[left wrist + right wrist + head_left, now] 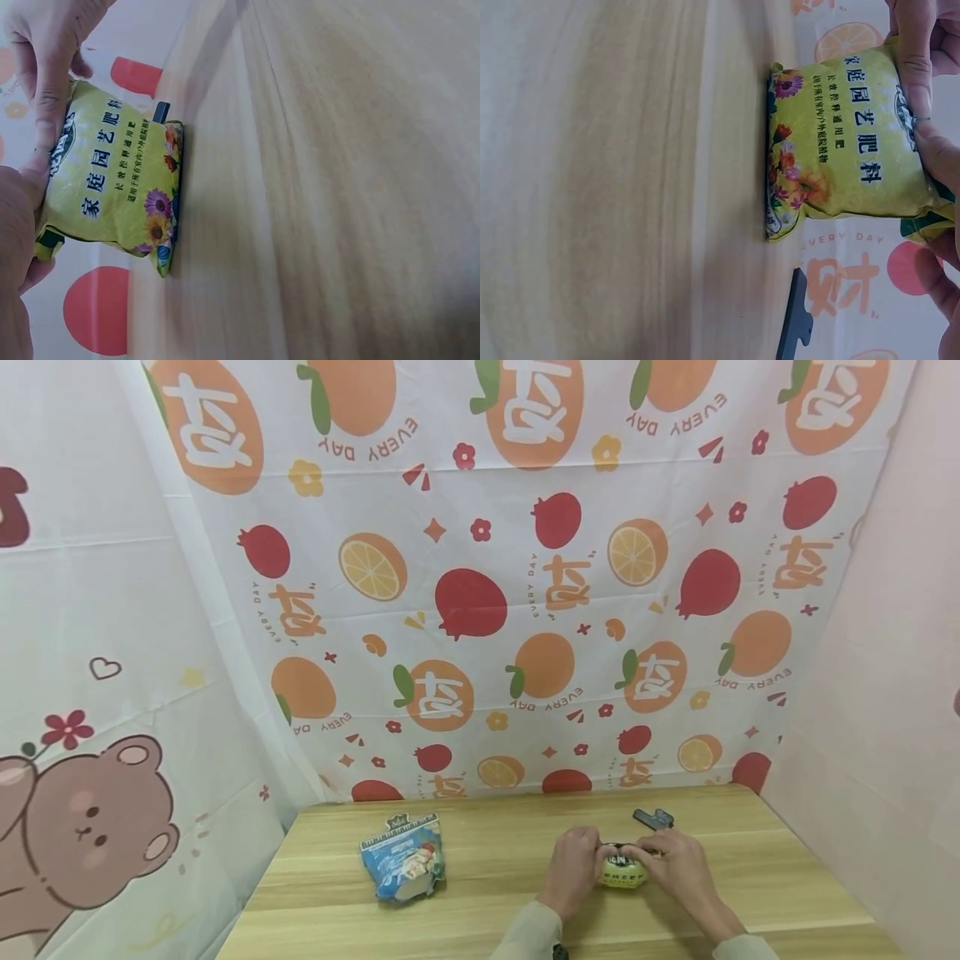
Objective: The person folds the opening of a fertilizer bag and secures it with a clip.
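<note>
A small yellow-green bag of garden fertilizer (624, 874) stands upright on the wooden table, its lower edge on the tabletop. Flowers and dark Chinese lettering cover its front in the left wrist view. My left hand (573, 870) pinches the top edge on one side, and my right hand (684, 870) pinches it on the other. Both thumbs lie across the upper front, their tips close together, in the right wrist view. Folded ends of the top stick out beside the fingers. Behind the bag, near my right hand, lies a dark grey clip-like piece (795, 319).
A blue printed packet (405, 864) with a dark-and-white top strip lies on the left part of the wooden table (322, 902). A fruit-patterned curtain (480, 610) hangs along the table's back edge, with pale cloth on both sides.
</note>
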A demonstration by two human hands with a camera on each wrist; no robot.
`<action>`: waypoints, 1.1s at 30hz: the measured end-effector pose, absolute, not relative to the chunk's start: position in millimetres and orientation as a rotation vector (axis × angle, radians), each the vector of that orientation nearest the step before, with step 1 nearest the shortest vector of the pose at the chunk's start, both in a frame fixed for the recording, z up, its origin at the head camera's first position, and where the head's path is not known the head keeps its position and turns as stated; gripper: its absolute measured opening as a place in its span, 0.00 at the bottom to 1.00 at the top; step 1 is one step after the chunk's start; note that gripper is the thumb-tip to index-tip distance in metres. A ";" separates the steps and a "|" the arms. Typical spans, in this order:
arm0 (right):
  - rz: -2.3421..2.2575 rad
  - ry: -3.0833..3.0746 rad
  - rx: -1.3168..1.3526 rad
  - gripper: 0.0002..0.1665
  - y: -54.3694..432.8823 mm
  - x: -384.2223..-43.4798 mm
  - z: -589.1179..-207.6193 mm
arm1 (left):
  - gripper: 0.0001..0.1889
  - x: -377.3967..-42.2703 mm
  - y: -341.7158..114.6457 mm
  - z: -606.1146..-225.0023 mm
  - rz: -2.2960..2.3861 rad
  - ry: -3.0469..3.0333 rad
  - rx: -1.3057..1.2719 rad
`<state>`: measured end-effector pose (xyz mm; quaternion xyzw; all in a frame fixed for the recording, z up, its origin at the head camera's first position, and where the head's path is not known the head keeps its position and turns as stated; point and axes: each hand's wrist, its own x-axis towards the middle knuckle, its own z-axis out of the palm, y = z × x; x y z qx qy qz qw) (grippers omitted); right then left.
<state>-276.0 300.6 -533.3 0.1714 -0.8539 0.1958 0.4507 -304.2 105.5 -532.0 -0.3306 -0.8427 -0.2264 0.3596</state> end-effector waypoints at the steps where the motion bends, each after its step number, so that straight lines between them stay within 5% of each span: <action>1: 0.482 -2.103 0.431 0.13 301.1 -276.0 -534.5 | 0.16 -303.8 104.9 -532.6 -0.589 -2.175 -0.857; 12: 0.611 -2.163 0.517 0.10 306.0 -279.7 -537.8 | 0.04 -306.5 93.8 -539.8 -0.744 -2.204 -0.934; 33: 0.527 -2.210 0.376 0.10 314.0 -270.9 -537.7 | 0.02 -309.7 88.7 -531.9 -0.820 -2.298 -0.915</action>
